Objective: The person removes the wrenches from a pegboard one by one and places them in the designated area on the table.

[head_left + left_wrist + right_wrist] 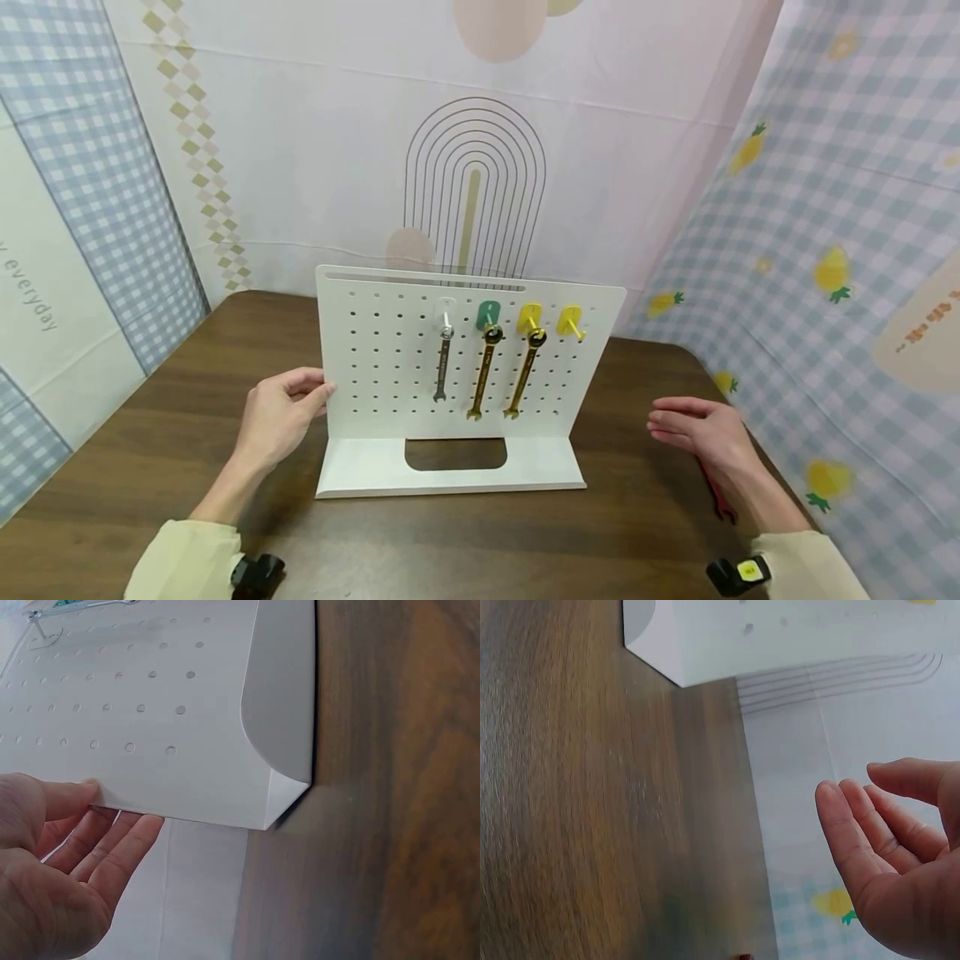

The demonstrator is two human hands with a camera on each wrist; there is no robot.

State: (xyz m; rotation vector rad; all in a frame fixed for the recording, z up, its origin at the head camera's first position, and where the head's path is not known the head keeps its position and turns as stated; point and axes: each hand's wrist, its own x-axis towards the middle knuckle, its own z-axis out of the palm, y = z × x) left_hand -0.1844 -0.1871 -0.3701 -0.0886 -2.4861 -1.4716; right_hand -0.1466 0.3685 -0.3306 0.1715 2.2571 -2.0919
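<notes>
A white pegboard stand is upright on the table. My left hand pinches its left edge; the left wrist view shows the thumb on the front face and the fingers behind. Three combination wrenches hang from hooks on the board: a small silver wrench, a longer gold-toned wrench and another gold-toned wrench. The rightmost yellow hook bears nothing. Off to the board's right, my right hand hovers with fingers extended, holding nothing. Partly hidden beneath that wrist lies a red wrench.
The brown wooden table reaches to patterned cloth hung at the back and both sides. A checked cloth bounds the right edge closely, near the right hand. The stand's base has a wide cut-out through which the tabletop shows.
</notes>
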